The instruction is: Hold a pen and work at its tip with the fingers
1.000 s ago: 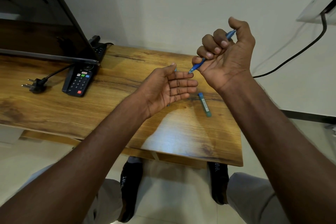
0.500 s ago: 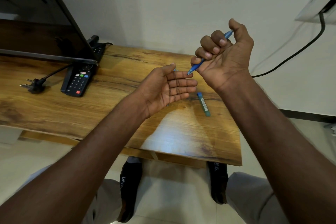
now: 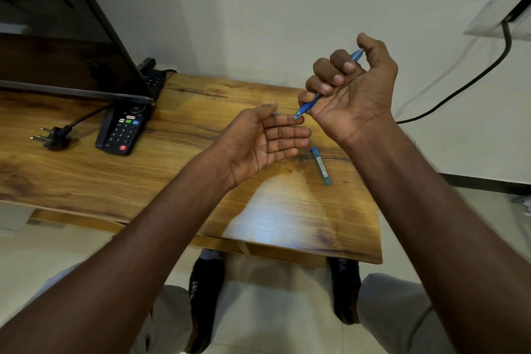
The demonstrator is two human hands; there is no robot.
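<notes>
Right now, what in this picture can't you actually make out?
In the head view:
- Blue pen: its middle is hidden inside the right hand.
- Small blue thing behind the left hand: only a sliver shows.
- Label on the blue-green tube: too small to read.
- Remote: top end covered by the screen.
- Screen: cut off by the left edge.

Both forearms reach forward, palms turned up. The left hand (image 3: 258, 141) lies open and flat, fingers straight and together. The right hand (image 3: 349, 89), raised slightly higher, curls its fingers into a fist around a slim blue plastic pen (image 3: 306, 108), thumb upright.
</notes>
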